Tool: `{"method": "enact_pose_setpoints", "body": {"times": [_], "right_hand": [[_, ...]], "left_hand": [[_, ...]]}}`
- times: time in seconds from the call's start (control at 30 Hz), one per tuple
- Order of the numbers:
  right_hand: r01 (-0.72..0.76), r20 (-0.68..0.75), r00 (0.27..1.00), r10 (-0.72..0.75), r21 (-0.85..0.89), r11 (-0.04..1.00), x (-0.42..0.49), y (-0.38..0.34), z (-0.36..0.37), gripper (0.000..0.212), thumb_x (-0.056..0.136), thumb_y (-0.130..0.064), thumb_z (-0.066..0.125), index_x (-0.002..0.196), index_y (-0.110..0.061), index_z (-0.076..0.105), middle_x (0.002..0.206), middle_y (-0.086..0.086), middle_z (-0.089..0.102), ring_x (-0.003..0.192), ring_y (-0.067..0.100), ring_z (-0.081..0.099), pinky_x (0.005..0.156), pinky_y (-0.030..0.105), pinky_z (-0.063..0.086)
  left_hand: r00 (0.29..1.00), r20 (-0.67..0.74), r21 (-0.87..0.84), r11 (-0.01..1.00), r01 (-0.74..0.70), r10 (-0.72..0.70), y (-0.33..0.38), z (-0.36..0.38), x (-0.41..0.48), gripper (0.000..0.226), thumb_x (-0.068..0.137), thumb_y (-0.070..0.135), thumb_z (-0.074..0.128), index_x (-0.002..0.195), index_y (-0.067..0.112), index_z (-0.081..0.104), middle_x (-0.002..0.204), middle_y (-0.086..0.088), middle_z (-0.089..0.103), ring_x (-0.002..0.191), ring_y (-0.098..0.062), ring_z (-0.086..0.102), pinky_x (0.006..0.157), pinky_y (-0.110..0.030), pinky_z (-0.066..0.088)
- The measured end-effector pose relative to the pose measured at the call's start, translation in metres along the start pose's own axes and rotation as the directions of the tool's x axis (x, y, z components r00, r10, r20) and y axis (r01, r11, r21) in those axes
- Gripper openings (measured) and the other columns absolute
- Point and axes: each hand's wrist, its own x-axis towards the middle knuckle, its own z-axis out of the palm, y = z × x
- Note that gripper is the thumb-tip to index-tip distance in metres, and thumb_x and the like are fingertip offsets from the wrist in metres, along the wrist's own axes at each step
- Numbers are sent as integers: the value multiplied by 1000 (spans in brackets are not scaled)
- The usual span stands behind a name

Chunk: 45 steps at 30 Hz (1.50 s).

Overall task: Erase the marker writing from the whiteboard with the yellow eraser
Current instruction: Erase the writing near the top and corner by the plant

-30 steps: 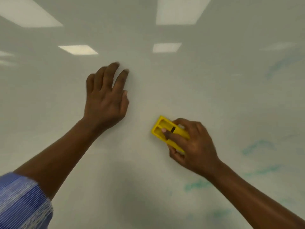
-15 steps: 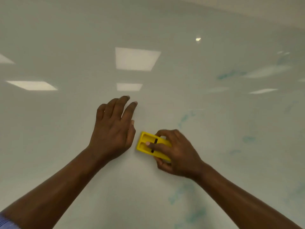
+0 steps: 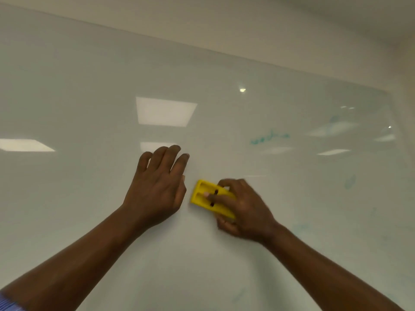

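Yellow plastic shows between my fingers: the yellow eraser (image 3: 207, 197) is pressed flat against the whiteboard (image 3: 89, 86), near the board's middle and well below its top edge. My right hand (image 3: 241, 209) is closed around it, forefinger laid along its back and thumb tucked under its lower side, so only its left end sticks out. My left hand (image 3: 157, 187) lies spread on the board just beside the eraser's left end, palm down, fingers loosely apart, holding nothing. Greenish marker writing (image 3: 268, 138) remains up toward the right edge, a short smeared scribble; a fainter green smudge (image 3: 349, 181) sits farther right and lower, too blurred to read. Ceiling light reflections (image 3: 165, 111) glare off the glossy surface above my left hand. A blue striped sleeve (image 3: 9, 304) peeks in at the lower left corner of the view.
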Motion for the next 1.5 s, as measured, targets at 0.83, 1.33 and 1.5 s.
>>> {"method": "enact_pose_setpoints", "body": {"times": [0.83,1.33,1.5], "right_hand": [[-532,-346,807,478,-74,844,40,103,-13,57,85,-41,56,139,-31,46,113,5,49,98,27,49,74,33,46],[-747,-401,610,683,-4,665,0,184,-52,55,89,-34,59,140,-17,46,114,17,52,107,39,51,81,43,47],[41,-32,998,-47,-164,986,-34,167,-54,56,86,-33,61,138,-22,46,120,19,55,97,35,54,82,37,47]], "left_hand": [[999,-8,28,999,38,-38,63,52,92,43,87,28,51,120,4,65,127,-19,60,112,-41,56,89,-50,45],[996,-55,72,995,76,-72,79,65,103,47,86,26,46,122,2,64,129,-21,59,116,-41,53,90,-51,42],[998,-38,80,995,60,-57,80,64,103,50,87,28,43,122,1,65,128,-22,60,114,-43,56,89,-51,43]]}}
